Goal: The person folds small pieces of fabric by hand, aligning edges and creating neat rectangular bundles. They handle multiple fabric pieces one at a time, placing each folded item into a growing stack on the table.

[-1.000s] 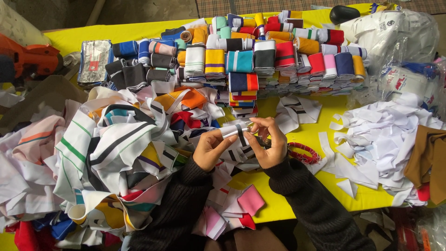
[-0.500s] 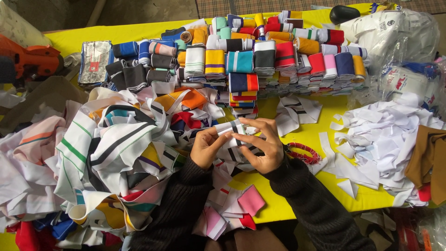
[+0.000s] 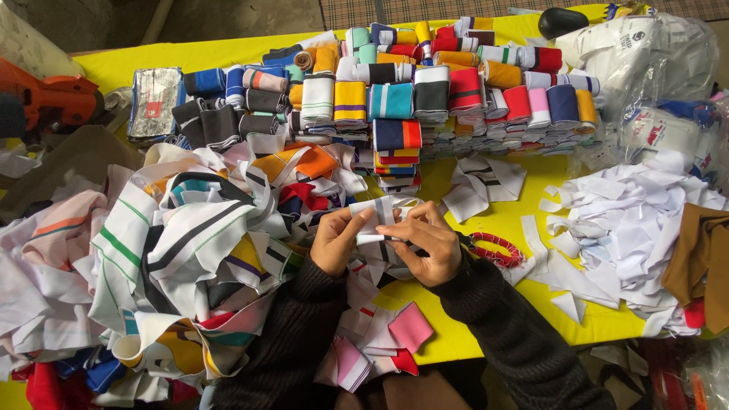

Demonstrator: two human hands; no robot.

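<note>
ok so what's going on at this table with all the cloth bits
A person in dark sleeves holds a small white strip of cloth between both hands, the left hand and right hand, over a yellow table. A loose heap of striped collar pieces lies at the left, neat folded stacks in many colours along the far edge, white scraps at the right, and a red bangle by the right wrist.

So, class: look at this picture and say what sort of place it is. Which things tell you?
Probably a garment or textile workshop. A yellow table holds rows of folded striped knit bands, a loose heap of collar pieces and white fabric offcuts. Both hands fold a white strip.
</note>
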